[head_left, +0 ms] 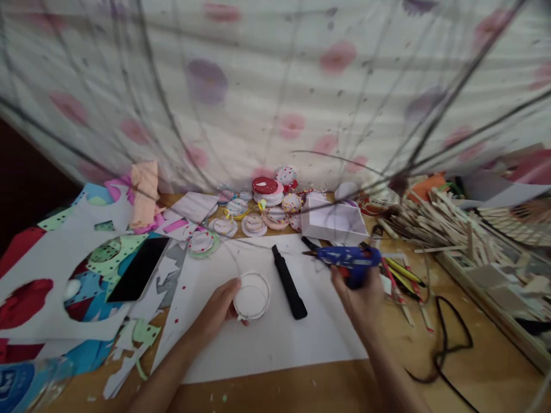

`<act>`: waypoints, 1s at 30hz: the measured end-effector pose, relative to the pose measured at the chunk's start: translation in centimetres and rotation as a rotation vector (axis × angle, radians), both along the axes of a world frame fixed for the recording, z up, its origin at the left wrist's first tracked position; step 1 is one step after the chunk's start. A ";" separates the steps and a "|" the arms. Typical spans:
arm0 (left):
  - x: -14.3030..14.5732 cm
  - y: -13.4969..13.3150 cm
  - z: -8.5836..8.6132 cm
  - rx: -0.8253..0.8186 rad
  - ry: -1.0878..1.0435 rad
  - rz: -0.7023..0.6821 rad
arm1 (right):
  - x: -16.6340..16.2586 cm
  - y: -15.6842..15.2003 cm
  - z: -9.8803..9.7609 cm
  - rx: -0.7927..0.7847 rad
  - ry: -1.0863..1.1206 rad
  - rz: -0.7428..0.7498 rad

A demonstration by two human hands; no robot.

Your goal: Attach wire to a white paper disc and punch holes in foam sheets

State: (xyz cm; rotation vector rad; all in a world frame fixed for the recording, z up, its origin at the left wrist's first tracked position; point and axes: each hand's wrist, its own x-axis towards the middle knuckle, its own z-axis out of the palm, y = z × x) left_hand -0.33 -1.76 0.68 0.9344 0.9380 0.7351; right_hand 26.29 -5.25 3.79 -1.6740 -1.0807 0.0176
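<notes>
Pinched by its left side, a small round white ring-shaped piece (253, 296) is in my left hand (226, 299), above a white paper sheet (275, 353). My right hand (359, 295) grips a blue hot glue gun (348, 261), its nozzle pointing left. Between the two hands a black stick-shaped tool (289, 282) lies on the sheet. Behind it stand several small round felt hats (253, 222) with dotted trim, beside a white open box (333, 221).
Coloured felt scraps (99, 269) and a black phone (140, 268) lie at left, with a plastic bottle (30, 384) near the front. To the right are yellow-handled cutters (402, 275), a black cord (443, 338) and a heap of wooden sticks (451, 223). A flowered curtain (275, 86) hangs behind.
</notes>
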 end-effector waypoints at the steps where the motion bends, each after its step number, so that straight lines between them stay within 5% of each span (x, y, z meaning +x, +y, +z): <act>1: 0.1 0.3 -0.1 0.013 0.021 0.011 | -1.0 0.9 -0.7 0.001 -0.015 0.041; 10: 0.4 0.9 -0.9 0.074 0.181 -0.045 | -3.7 1.2 -5.1 -0.146 -0.124 0.207; 21: 0.6 0.6 0.5 0.248 0.387 -0.184 | -3.7 0.9 -5.5 -0.140 -0.277 0.225; 30: 0.8 0.5 0.1 0.184 0.338 -0.162 | -3.4 0.8 -5.7 -0.143 -0.372 0.235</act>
